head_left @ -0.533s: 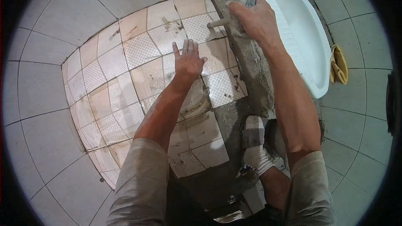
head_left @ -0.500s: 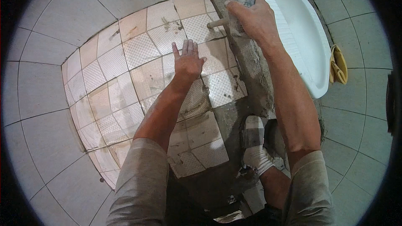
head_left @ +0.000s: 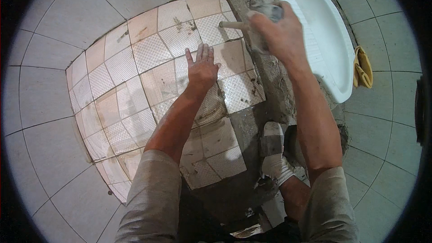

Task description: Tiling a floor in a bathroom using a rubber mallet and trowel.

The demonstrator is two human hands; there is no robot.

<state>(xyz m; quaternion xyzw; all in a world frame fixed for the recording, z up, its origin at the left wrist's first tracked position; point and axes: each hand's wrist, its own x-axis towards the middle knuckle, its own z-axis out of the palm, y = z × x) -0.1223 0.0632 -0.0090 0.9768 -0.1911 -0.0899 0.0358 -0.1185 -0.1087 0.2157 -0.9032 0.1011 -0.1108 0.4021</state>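
Note:
My left hand [head_left: 202, 67] lies with fingers spread on the patterned tiles [head_left: 126, 121], laid in a grid over the floor, with dirty smudges on several. My right hand [head_left: 281, 36], slightly blurred, is closed on the dusty grey head of a tool [head_left: 265, 12]. The tool's pale round handle [head_left: 233, 24] points left, over the tiles in the upper right of the grid. Just right of that hand is a white ceramic squat pan [head_left: 330, 40], set in rough grey cement [head_left: 274, 90].
Grey tiled walls [head_left: 54, 153] surround the floor. A yellow folded cloth or glove [head_left: 362, 67] sits beside the pan's right side. My foot in a striped sock [head_left: 273, 153] is below the cement strip, beside a dark hollow [head_left: 291, 139]. A dark object [head_left: 419, 108] shows at the far right.
My right hand has moved a little down and to the right with the tool, and the handle's tip has shifted slightly left. My left hand stays in nearly the same place.

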